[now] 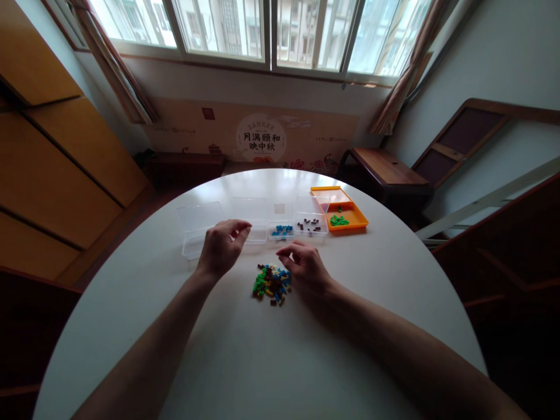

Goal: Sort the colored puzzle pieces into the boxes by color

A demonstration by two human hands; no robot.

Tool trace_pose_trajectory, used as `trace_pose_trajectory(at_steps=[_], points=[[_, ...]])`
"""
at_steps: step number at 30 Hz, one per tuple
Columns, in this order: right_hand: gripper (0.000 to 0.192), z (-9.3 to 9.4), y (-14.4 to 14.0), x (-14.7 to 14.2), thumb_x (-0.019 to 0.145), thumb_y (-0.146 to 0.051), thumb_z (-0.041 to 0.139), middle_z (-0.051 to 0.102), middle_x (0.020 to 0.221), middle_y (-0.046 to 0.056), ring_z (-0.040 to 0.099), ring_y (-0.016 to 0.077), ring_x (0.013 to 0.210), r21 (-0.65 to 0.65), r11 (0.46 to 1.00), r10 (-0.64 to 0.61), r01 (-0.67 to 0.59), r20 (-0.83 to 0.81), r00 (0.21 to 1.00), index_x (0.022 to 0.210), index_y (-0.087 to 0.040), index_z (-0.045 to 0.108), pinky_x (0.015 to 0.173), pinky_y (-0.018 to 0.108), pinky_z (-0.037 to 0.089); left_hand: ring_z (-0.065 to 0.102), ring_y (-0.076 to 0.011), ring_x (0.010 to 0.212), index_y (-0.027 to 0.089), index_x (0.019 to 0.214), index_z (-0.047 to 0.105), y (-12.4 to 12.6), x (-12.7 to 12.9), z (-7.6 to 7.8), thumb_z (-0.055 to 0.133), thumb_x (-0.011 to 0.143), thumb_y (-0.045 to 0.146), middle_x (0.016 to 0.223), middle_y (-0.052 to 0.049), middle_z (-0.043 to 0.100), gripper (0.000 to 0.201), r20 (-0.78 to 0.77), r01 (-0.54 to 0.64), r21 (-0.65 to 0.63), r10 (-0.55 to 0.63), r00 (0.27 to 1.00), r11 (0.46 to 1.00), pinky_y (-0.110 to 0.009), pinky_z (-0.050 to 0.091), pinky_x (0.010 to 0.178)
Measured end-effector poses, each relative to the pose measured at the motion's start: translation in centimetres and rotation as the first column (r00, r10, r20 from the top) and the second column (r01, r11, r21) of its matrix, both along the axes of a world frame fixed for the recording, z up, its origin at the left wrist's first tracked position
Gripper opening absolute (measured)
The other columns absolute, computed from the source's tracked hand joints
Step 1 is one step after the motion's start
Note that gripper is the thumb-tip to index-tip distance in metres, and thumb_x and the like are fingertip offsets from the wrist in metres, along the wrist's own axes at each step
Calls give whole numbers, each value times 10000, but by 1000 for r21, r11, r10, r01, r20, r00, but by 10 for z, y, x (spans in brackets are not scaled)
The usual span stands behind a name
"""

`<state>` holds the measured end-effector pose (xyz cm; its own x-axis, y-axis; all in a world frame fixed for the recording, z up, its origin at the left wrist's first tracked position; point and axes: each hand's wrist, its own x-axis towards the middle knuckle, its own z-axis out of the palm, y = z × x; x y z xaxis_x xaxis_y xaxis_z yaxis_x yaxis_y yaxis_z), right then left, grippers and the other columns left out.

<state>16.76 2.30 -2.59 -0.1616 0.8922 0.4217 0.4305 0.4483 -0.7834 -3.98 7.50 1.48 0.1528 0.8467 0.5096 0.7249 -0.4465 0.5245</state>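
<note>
A mixed pile of small building bricks (pixel 272 284), green, brown, blue, yellow and white, lies on the white table. My left hand (pixel 223 248) is over the clear boxes at the left, thumb and fingertips pinched together; whatever is between them is too small to name. Beside the pile's upper right edge is my right hand (pixel 304 262), its fingers curled into a pinch, their contents hidden. Blue bricks (pixel 282 231) sit in one clear box and dark brown bricks (pixel 310 225) in the box to its right. Green bricks (pixel 339 221) lie in an orange box (pixel 359 220).
The clear box (pixel 191 251) at far left and another clear box (pixel 259 233) stand in the row with lids raised. The round white table (pixel 262 361) has a curved edge. A wooden stool-like piece (pixel 389 166) is beyond it at the right, below the windows.
</note>
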Motion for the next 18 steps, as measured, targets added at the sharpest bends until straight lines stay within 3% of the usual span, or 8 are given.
trace_pose_trajectory(at_steps=[3, 7, 11, 18], points=[[188, -1, -1, -2, 797, -113, 579, 618, 808, 14, 474, 85, 578, 6, 1000, 7, -8, 40, 999, 909, -174, 717, 606, 216, 426, 553, -119, 584, 180, 820, 712, -6, -9, 6, 598, 806, 285, 702, -11, 682, 155, -16, 179, -128, -183, 983, 975, -236, 456, 580], [255, -2, -4, -6, 795, -77, 555, 619, 931, 37, 538, 104, 668, 4, 1000, 20, -21, 158, 987, 959, -190, 715, 668, 237, 445, 551, -98, 572, 189, 753, 707, -15, -14, 10, 609, 760, 198, 653, 12, 659, 99, -75, 368, -334, -414, 907, 868, -199, 433, 554], [214, -1, -4, -9, 814, -116, 589, 626, 963, 43, 591, 139, 784, -23, 998, 70, -66, 273, 960, 957, -205, 722, 747, 263, 450, 536, -88, 569, 179, 714, 696, -18, -14, 12, 593, 745, 151, 644, 15, 648, 112, -68, 414, -362, -466, 882, 836, -182, 422, 549], [125, 7, -11, -14, 847, -241, 607, 630, 956, 40, 599, 157, 834, -32, 999, 52, -43, 383, 922, 892, -202, 717, 750, 269, 434, 538, -94, 589, 174, 713, 677, -18, -18, 9, 609, 774, 208, 663, 12, 645, 97, -78, 390, -376, -449, 890, 840, -193, 414, 567]])
